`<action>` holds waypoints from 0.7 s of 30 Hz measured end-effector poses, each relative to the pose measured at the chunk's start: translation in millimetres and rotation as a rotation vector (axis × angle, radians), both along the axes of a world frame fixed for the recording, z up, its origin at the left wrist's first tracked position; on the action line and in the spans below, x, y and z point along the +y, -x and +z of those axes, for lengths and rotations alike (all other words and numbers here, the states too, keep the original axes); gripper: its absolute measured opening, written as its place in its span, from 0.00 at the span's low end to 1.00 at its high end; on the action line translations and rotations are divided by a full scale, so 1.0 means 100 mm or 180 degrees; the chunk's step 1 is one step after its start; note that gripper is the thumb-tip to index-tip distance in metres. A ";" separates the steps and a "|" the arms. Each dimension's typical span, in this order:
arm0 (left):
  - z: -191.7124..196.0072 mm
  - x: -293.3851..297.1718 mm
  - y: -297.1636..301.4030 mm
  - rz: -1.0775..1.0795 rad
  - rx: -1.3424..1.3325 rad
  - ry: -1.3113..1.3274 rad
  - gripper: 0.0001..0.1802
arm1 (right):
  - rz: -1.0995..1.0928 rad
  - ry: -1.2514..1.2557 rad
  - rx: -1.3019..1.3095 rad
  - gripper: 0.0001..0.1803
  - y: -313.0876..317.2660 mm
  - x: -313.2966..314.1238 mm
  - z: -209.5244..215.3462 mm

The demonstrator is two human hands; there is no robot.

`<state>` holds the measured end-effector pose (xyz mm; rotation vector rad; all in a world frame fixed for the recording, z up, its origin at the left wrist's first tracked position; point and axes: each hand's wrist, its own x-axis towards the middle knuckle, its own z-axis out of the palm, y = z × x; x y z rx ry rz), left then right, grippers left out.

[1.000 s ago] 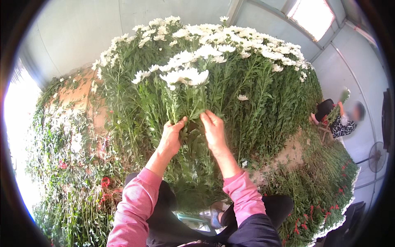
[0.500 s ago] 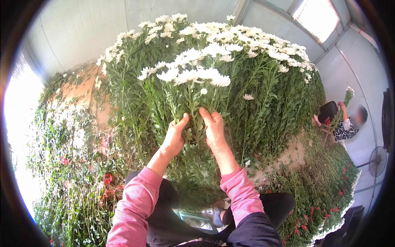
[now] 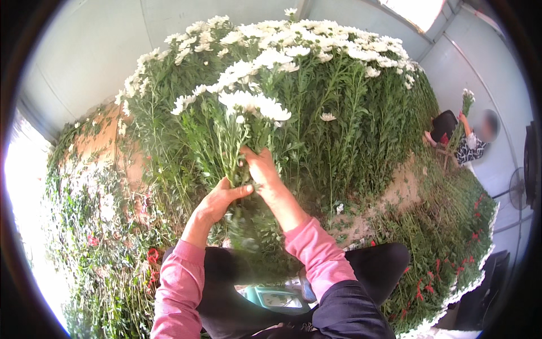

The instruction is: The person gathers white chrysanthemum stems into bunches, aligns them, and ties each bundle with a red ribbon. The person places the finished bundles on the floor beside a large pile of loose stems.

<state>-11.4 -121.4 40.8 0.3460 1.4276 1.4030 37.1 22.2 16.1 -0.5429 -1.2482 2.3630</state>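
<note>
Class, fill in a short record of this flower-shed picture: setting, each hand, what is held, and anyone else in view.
Setting: big heap of cut white flowers on leafy stems
Left hand: wrapped round the bunch of stems
Right hand: gripping the same bunch, higher up
Sleeves: pink
Other person: at the right, holding up a small bunch
Red flowers: lower right heap

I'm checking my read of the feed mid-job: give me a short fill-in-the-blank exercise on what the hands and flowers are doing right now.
1. Both hands grip a bunch of flowers whose blooms are ____ in colour.
2. The left hand and right hand hold the bunch by its ____.
3. The person's sleeves are ____.
4. The other person, at the right, holds up a bunch of ____.

Missing words: white; stems; pink; flowers
</note>
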 end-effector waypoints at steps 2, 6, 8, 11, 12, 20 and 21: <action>-0.28 -0.07 0.05 0.0294 -0.0359 -0.0534 0.22 | 0.0023 -0.0082 -0.0123 0.12 0.16 -0.13 0.07; -0.25 -0.16 0.08 0.0856 -0.0373 -0.0601 0.08 | 0.0034 -0.1255 0.0211 0.34 0.31 -0.18 0.15; -0.20 -0.19 0.12 0.1467 -0.0442 -0.0891 0.06 | -0.0575 -0.2377 -0.0392 0.36 0.33 0.15 -0.02; -0.14 -0.18 0.20 0.2203 -0.0562 -0.1211 0.06 | -0.1650 -0.2555 -0.1645 0.28 0.44 0.85 -0.50; -0.12 -0.14 0.20 0.2358 -0.0459 -0.1167 0.06 | -0.1758 -0.3411 -0.2018 0.27 0.47 1.00 -0.64; -0.18 -0.07 0.27 0.2847 -0.0351 -0.0950 0.07 | -0.0886 -0.4274 -0.1720 0.15 0.79 0.89 -0.83; -0.19 -0.06 0.26 0.2862 -0.0431 -0.0911 0.07 | -0.0928 -0.3976 -0.1583 0.13 0.75 0.86 -0.83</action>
